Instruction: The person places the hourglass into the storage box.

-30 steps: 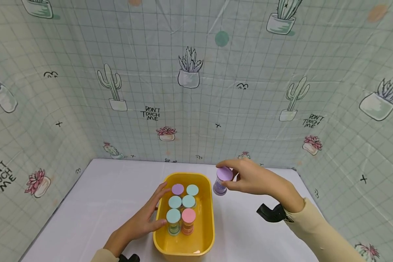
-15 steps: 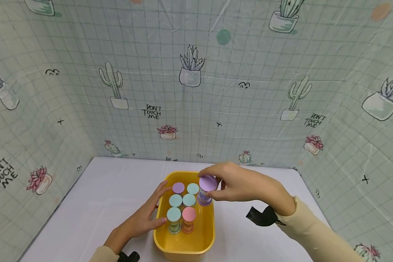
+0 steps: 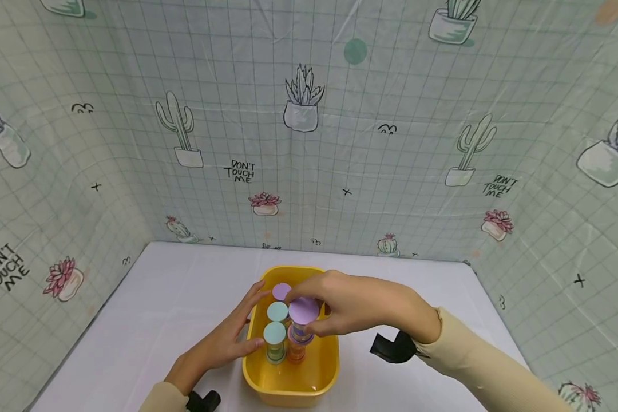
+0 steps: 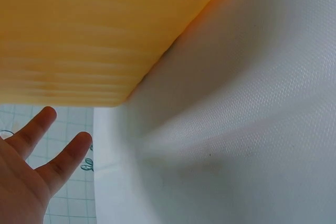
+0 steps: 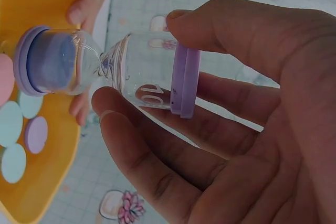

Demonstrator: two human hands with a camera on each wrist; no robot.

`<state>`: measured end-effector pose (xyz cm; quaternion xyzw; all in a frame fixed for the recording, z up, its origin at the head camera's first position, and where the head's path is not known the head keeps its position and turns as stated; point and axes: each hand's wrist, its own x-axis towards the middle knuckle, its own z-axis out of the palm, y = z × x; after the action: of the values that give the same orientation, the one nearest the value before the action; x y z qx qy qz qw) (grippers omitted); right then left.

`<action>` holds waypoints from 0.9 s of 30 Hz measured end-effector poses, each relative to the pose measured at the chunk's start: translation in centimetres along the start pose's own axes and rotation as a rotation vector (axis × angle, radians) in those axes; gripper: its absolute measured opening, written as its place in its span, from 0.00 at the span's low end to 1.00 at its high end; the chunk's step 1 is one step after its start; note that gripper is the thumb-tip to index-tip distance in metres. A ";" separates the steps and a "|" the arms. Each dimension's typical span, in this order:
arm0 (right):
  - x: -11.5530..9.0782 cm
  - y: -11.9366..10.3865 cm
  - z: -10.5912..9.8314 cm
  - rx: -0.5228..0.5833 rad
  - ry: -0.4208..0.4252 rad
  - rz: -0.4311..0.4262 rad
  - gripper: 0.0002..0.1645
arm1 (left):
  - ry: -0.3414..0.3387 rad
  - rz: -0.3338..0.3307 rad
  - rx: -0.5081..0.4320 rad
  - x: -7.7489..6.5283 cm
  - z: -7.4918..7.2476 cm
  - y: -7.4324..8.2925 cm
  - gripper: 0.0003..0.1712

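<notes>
My right hand (image 3: 352,303) holds a sand timer (image 3: 304,311) with purple caps above a yellow tub (image 3: 316,380). In the right wrist view, thumb and fingers grip this clear glass timer (image 5: 149,69) near its cap marked 10, with blue-purple sand at the far end. Upright in the tub stand light-blue-capped timers (image 3: 274,333), a purple-capped one (image 3: 281,291) and a pink-capped one (image 5: 4,78); the right hand and held timer partly hide them in the head view. At the tub's left rim my left hand (image 3: 226,337) rests with fingers spread.
A white-covered table (image 3: 195,280) lies under the tub. Patterned grid cloth (image 3: 340,160) with cactus drawings rises behind it and at both sides. A black strap (image 3: 393,347) hangs at the right wrist.
My right hand has carried the purple sand timer leftward from beside the tub, over its right rim, to above the timers inside. The left hand stays at the left rim.
</notes>
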<state>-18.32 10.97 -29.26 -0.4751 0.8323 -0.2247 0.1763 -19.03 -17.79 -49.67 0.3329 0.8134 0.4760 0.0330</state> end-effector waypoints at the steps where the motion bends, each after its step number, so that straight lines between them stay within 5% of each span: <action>1: 0.2 0.0 0.2 -0.004 -0.010 -0.006 0.16 | 0.001 0.004 0.004 0.0 0.0 0.0 0.48; 13: 2.2 1.2 3.0 -0.048 -0.115 -0.050 0.22 | -0.011 -0.022 -0.010 0.0 -0.2 0.1 0.48; 27: 3.3 2.1 4.3 -0.011 -0.138 -0.089 0.23 | -0.015 -0.015 -0.016 0.0 -0.2 0.4 0.48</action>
<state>-19.26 8.16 -34.28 -0.5269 0.7975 -0.1946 0.2204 -18.91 -17.82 -49.17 0.3301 0.8117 0.4798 0.0455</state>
